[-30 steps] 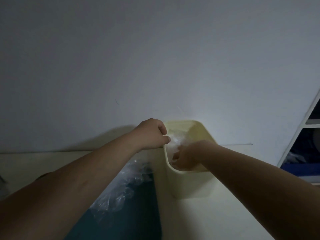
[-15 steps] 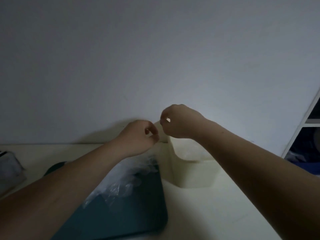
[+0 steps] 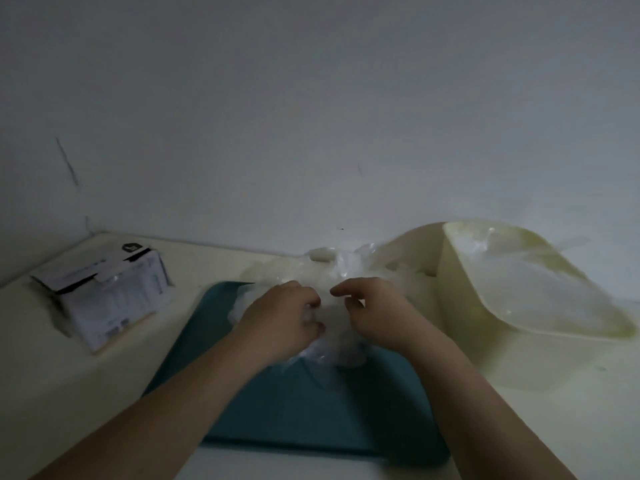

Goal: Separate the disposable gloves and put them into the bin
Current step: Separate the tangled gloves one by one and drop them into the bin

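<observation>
From the head view, your two hands sit close together but not touching, over a crumpled heap of disposable gloves (image 3: 337, 341): thin, clear, wrinkled film with faint glints. Your left hand (image 3: 284, 317) grips the heap with curled fingers. Your right hand (image 3: 374, 313) curls at the heap too, but blur hides whether it pinches any film. The heap lies on the far part of a teal tray (image 3: 311, 417) on the pale desk (image 3: 86, 393). The cream bin (image 3: 460, 306) stands just right, with more clear film inside. A cardboard box (image 3: 110, 292) sits far left.
</observation>
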Demonstrator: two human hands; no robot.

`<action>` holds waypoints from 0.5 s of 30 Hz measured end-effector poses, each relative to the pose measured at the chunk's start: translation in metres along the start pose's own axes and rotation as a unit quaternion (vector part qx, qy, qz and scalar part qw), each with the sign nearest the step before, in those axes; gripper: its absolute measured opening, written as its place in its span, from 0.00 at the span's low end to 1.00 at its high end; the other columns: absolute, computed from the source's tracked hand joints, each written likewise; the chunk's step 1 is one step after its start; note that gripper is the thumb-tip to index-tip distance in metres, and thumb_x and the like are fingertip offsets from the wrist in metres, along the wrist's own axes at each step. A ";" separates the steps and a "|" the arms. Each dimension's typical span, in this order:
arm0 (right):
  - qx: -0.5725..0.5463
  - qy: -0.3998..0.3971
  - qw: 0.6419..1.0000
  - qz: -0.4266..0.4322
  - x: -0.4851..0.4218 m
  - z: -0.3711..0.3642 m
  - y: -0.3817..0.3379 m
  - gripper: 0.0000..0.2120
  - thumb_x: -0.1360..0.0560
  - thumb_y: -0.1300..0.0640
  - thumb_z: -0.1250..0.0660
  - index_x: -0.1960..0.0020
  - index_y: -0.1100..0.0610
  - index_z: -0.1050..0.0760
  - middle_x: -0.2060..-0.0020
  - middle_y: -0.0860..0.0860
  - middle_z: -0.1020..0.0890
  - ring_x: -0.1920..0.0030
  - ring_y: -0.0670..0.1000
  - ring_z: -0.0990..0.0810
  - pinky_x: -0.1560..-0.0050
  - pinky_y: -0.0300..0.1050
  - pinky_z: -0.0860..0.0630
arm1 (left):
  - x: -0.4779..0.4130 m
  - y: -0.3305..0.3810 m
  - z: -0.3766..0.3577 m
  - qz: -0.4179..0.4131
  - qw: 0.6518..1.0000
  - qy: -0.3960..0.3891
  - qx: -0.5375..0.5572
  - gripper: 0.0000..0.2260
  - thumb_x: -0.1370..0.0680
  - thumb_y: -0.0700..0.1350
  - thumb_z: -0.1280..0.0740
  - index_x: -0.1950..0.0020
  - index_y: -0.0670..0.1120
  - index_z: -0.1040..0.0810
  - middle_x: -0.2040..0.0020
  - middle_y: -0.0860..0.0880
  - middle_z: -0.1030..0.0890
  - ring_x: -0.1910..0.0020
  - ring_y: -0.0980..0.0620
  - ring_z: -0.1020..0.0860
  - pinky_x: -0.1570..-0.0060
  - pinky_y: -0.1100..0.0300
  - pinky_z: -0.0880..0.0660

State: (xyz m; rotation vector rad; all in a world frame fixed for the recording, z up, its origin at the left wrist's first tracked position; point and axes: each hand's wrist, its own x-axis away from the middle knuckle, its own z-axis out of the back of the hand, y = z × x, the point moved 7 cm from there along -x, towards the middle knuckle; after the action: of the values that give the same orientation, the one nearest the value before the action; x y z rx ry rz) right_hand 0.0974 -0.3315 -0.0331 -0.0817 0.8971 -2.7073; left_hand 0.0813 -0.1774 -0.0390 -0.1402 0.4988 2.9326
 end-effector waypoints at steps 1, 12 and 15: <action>-0.007 0.001 1.000 0.002 -0.003 -0.001 0.000 0.21 0.19 0.64 0.40 0.31 0.49 0.21 0.32 0.49 0.19 0.31 0.51 0.23 0.29 0.44 0.28 | -0.002 -0.003 0.002 -0.003 1.000 0.017 0.012 0.08 0.21 0.56 0.32 0.46 0.58 0.15 0.50 0.55 0.20 0.55 0.55 0.22 0.52 0.57 0.22; 0.018 -0.094 0.986 0.140 0.003 0.007 -0.022 0.49 0.28 0.54 0.20 0.19 0.39 0.48 0.22 0.34 0.44 0.20 0.39 0.48 0.19 0.44 0.47 | -0.016 -0.021 0.053 -0.007 0.957 0.112 0.268 0.05 0.17 0.48 0.32 0.53 0.54 0.19 0.54 0.58 0.16 0.52 0.62 0.19 0.51 0.64 0.23; -0.034 -0.007 0.990 0.137 0.006 0.020 -0.024 0.53 0.32 0.44 0.18 0.18 0.36 0.47 0.19 0.36 0.42 0.18 0.41 0.47 0.18 0.51 0.43 | -0.009 -0.019 0.073 -0.014 0.928 0.125 0.352 0.05 0.17 0.46 0.30 0.53 0.51 0.17 0.58 0.56 0.14 0.59 0.62 0.18 0.57 0.70 0.24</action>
State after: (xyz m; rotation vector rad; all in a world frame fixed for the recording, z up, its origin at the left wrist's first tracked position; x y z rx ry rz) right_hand 0.0886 -0.3259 -0.0029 0.0089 0.9216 -2.4204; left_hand 0.0884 -0.1363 0.0246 -0.4162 1.5194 2.5186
